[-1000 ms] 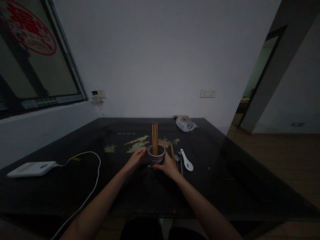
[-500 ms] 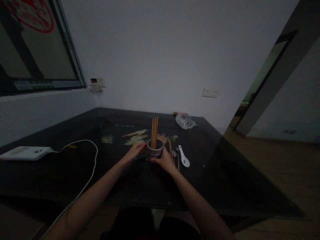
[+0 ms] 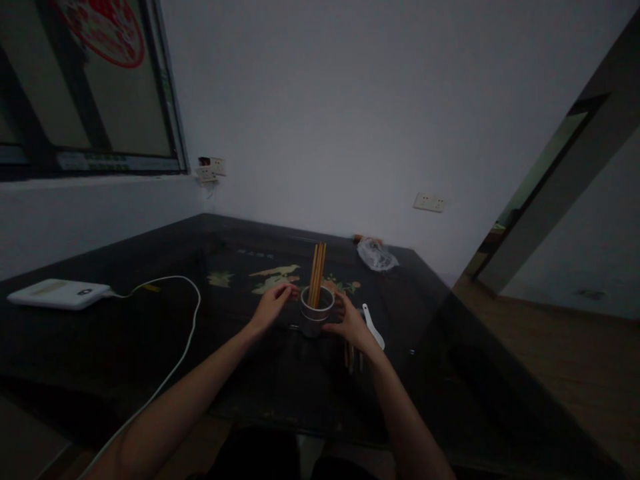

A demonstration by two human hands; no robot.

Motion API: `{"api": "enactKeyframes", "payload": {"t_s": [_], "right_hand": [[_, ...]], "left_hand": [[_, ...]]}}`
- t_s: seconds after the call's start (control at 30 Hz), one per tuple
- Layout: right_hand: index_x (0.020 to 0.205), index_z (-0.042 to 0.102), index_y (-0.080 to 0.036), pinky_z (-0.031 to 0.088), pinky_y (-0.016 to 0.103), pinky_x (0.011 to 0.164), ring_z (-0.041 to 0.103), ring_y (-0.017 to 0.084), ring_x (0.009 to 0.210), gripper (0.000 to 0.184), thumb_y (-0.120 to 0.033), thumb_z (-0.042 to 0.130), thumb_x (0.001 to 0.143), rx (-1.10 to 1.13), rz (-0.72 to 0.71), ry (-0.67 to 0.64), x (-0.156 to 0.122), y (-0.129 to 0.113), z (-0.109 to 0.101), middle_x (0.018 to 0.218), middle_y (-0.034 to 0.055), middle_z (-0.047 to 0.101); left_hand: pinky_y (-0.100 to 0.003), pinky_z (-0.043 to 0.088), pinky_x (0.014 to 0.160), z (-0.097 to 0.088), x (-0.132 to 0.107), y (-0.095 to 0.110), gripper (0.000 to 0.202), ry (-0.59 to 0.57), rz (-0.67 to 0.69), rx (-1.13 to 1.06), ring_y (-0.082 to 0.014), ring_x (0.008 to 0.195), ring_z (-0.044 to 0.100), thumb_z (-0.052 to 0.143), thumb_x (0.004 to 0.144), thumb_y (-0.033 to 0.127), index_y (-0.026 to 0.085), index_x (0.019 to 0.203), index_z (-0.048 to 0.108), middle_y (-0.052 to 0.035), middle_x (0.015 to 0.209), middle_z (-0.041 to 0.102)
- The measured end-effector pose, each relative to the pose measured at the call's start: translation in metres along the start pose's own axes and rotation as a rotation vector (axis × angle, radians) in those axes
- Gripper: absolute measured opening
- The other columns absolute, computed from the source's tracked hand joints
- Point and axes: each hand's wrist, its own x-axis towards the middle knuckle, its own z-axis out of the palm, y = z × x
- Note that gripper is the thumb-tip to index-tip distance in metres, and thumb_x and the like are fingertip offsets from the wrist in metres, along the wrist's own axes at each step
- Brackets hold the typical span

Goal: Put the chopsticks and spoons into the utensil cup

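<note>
A grey cup (image 3: 315, 319) with a pale rim stands on the dark table in front of me. Several wooden chopsticks (image 3: 317, 277) lean upright inside it. To the cup's left is my left hand (image 3: 273, 307), fingers loosely apart and a small gap from the wall. My right hand (image 3: 351, 328) curves open at the cup's right side, thumb near its front; whether it touches the cup is hard to tell. Right of that hand lies a white spoon (image 3: 373, 327). Other slim utensils (image 3: 351, 359) are partly hidden under the right hand and wrist.
On the black table (image 3: 260, 393) a white power bank (image 3: 57, 294) lies at left, its white cable (image 3: 193, 327) running toward me past my left arm. A clear plastic bag (image 3: 376, 255) sits at the back near the wall. Painted flowers and birds decorate the tabletop.
My left hand has come away from the cup, and my right hand has loosened around it. The chopsticks still stand in the cup. The camera view has shifted slightly.
</note>
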Motion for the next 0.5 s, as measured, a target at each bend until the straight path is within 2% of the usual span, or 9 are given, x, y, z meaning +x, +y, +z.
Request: {"api": "enactKeyframes", "payload": {"t_s": [0.07,0.13,0.23,0.3,0.37,0.5], "right_hand": [[0.114,0.054,-0.018,0.052,0.036,0.076,0.064,0.022,0.089,0.069,-0.024,0.078,0.050,0.003,0.043,0.102,0.002,-0.004,-0.021,0.105,0.0098,0.063],[0.106,0.059,-0.015,0.052,0.033,0.072,0.065,0.020,0.081,0.049,-0.030,0.071,0.061,-0.004,0.016,0.162,0.004,-0.010,-0.041,0.097,0.0097,0.066],[0.093,0.065,-0.012,0.051,0.030,0.069,0.065,0.019,0.076,0.033,-0.035,0.063,0.069,-0.088,0.000,0.193,0.009,-0.018,-0.062,0.089,0.0105,0.069],[0.087,0.067,-0.012,0.049,0.029,0.066,0.065,0.019,0.074,0.028,-0.035,0.060,0.073,-0.227,0.006,0.200,0.016,-0.022,-0.068,0.083,0.0097,0.070],[0.084,0.069,-0.014,0.048,0.027,0.067,0.066,0.020,0.076,0.023,-0.032,0.056,0.077,-0.456,0.035,0.192,0.025,-0.023,-0.067,0.082,0.0087,0.071],[0.089,0.069,-0.015,0.046,0.027,0.073,0.066,0.022,0.089,0.022,-0.030,0.056,0.082,-0.983,0.212,0.040,0.042,-0.023,-0.050,0.093,0.0128,0.071]], "left_hand": [[-0.028,0.049,0.070,0.001,-0.005,0.012,0.030,0.092,0.118,0.050,-0.0164,0.073,0.061,0.053,0.082,0.042,0.014,0.084,0.064,-0.0030,0.073,0.063],[-0.026,0.047,0.065,0.001,-0.012,0.023,0.027,0.155,0.221,0.093,-0.0141,0.065,0.058,0.050,0.084,0.038,0.014,0.083,0.063,-0.0006,0.065,0.060],[-0.024,0.045,0.060,0.001,-0.026,0.036,0.022,0.123,0.419,0.216,-0.0120,0.057,0.056,0.047,0.087,0.031,0.015,0.082,0.062,0.0018,0.058,0.057],[-0.024,0.044,0.060,0.005,-0.037,0.040,0.018,0.018,0.592,0.316,-0.0111,0.054,0.056,0.046,0.086,0.024,0.016,0.082,0.062,0.0023,0.056,0.058],[-0.024,0.044,0.059,0.014,-0.048,0.041,0.017,-0.126,0.756,0.390,-0.0108,0.054,0.057,0.046,0.085,0.019,0.016,0.084,0.062,0.0012,0.058,0.061],[-0.026,0.045,0.061,0.044,-0.067,0.037,0.018,-0.503,0.974,0.501,-0.0130,0.061,0.059,0.044,0.084,0.017,0.017,0.090,0.061,-0.0033,0.067,0.065]]}}
